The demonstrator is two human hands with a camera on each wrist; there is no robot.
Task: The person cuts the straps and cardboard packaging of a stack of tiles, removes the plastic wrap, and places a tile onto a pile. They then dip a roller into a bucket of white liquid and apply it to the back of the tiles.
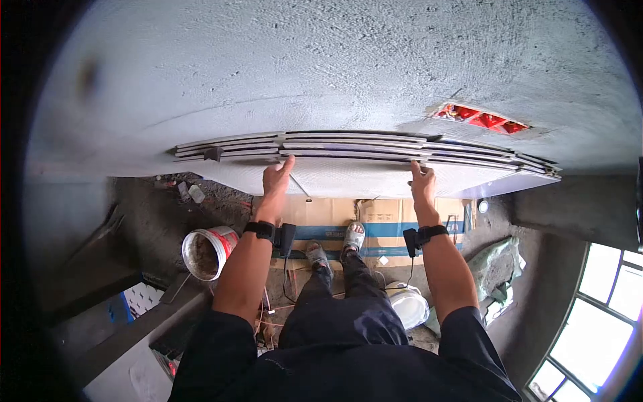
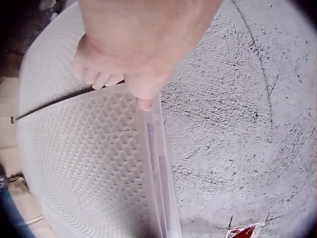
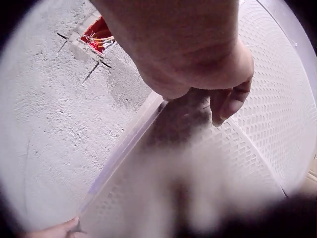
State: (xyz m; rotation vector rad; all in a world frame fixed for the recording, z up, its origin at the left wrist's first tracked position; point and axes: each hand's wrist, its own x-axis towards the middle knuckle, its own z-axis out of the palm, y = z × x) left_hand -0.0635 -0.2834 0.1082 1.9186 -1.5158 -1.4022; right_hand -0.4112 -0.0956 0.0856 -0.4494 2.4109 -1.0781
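While both hands point(image 1: 275, 179) point(image 1: 423, 182) are half curled, they grip a textured tile point(image 1: 355, 175).

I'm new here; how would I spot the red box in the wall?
Find the rough grey plaster wall where a stack of thin, pale, flat tiles stands. Just above the stack, toward the person's right hand, a long, narrow red box is sunk into that wall. Its bright red, divided interior with wires showing sets it apart from the grey wall and pale tiles.
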